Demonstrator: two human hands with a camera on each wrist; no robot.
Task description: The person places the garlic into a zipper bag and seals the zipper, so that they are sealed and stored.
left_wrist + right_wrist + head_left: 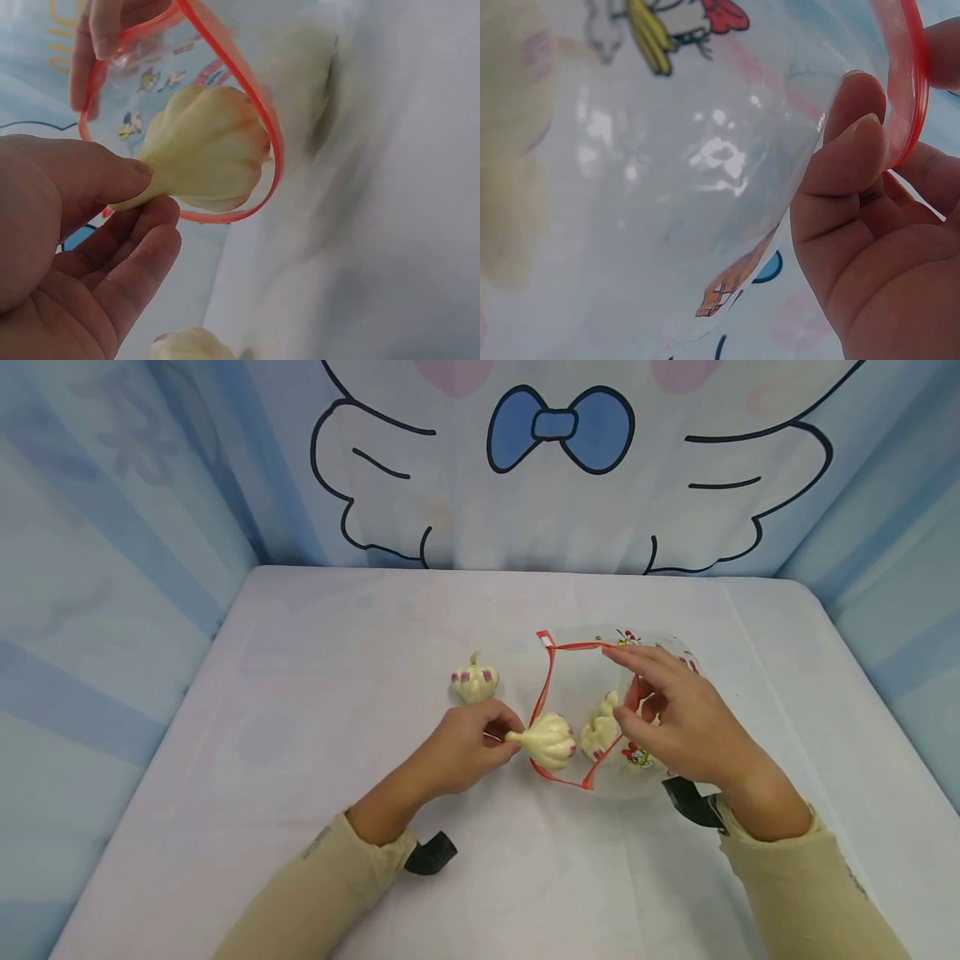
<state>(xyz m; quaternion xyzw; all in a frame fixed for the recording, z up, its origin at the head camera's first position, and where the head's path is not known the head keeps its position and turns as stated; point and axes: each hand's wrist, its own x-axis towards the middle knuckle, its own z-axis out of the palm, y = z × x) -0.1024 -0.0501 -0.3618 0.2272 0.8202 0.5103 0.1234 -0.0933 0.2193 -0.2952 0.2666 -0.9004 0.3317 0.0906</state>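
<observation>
By its stem, a pale garlic bulb (550, 742) is pinched between the thumb and fingers of my left hand (468, 747). The bulb is at the red-edged mouth of a clear plastic bag (277, 150) printed with small cartoon figures. My right hand (686, 714) grips the bag near its red rim (907, 82), and the mouth stands spread. Through the clear plastic, more garlic (600, 727) shows inside the bag; how many bulbs is hard to tell. Another garlic bulb (474, 681) with purple marks lies on the table just beyond my left hand.
The white-covered table (300, 693) stretches out around the bag. A curtain (555, 518) with a blue bow drawing hangs behind the far edge, and blue-and-white curtains (97, 610) flank both sides. Dark straps (431, 853) stick out at the sleeve cuffs.
</observation>
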